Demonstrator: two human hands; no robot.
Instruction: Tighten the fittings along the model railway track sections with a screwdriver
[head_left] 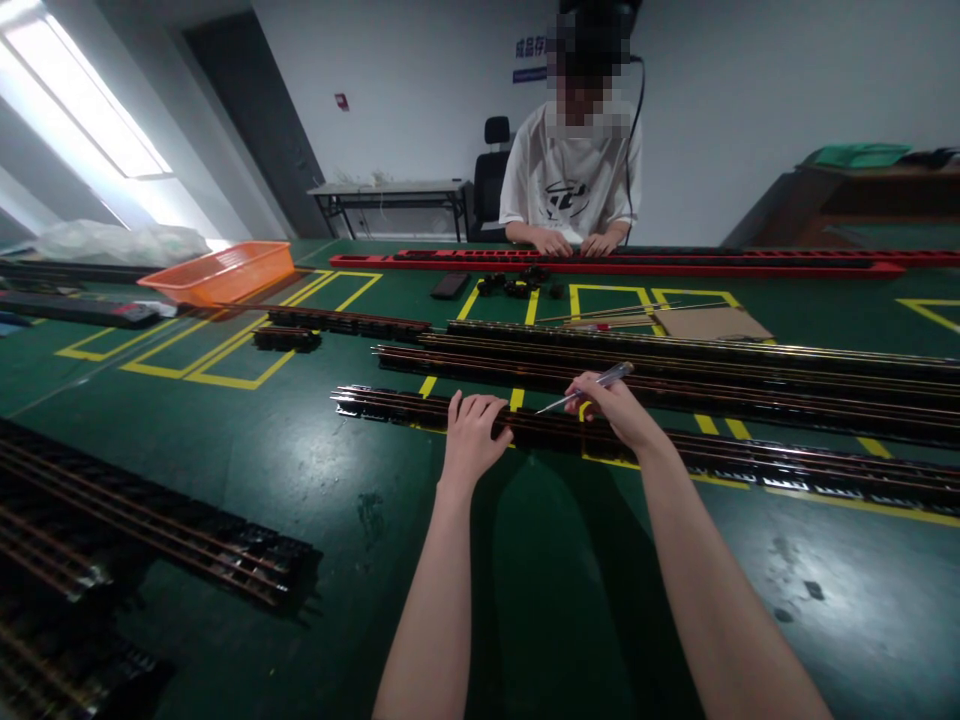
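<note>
Head view: a long black strip (551, 430) with thin rods laid along it runs across the green counter (360, 600), roughly from ten o'clock to four o'clock. It appears to be partway through handling: the rods already lie lengthwise in it, while the tool is at one spot between the hands. Which sections are finished and which remain cannot be told at this size. More rodded strips (750, 370) lie just beyond it towards one o'clock, and another group of strips (150, 520) lies at eight o'clock; whether these are done or waiting is unclear.

As for the grip, the left hand (474, 430) rests over the strip, fingers bent across its top and thumb towards the near edge; whether it pinches cannot be told. The right hand (611, 405) pinches a slim screwdriver-like tool (615, 374), tip pointing to about eight o'clock and at or just above the strip. From that tip, the left hand is near nine o'clock, with the strip directly below both grips. At twelve o'clock, a co-worker (574, 190) has both hands at a red rail (420, 263).
</note>
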